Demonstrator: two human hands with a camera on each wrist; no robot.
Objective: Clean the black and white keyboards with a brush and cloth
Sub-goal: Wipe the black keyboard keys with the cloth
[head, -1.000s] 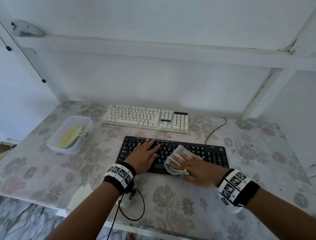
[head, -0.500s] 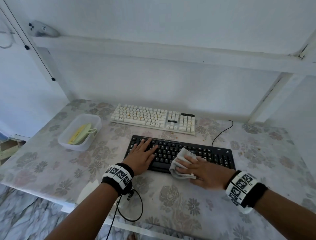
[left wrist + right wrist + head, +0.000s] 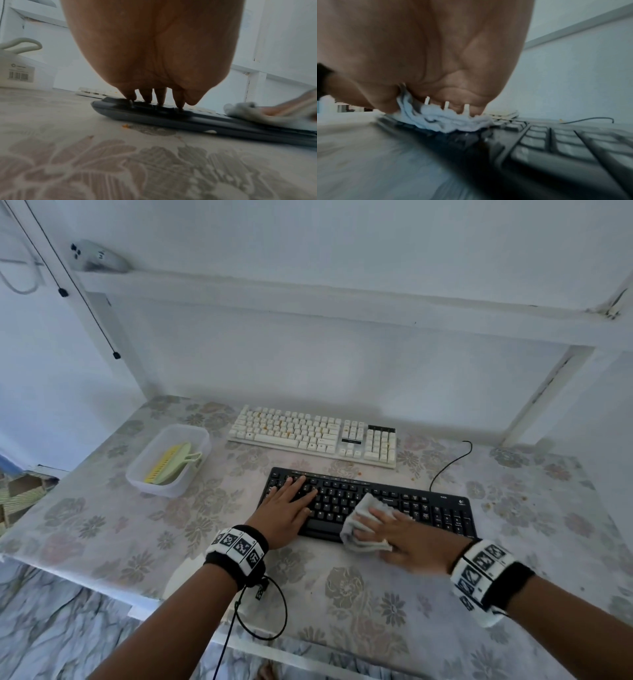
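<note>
Floral tabletop (image 3: pixel 342 594): left hand (image 3: pixel 286 513) flat on black keyboard (image 3: pixel 428 508), right hand (image 3: pixel 407 539) grip around cloth (image 3: pixel 359 529)

Nothing legible: barcode label (image 3: pixel 20 73) on tub (image 3: pixel 42 76) side is blurred; logo (image 3: pixel 461 502) at black keyboard (image 3: pixel 428 510) far-right corner too small.

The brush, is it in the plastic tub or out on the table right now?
In the tub. The yellow-green brush lies inside the clear tub, with its looped handle sticking up above the rim.
</note>
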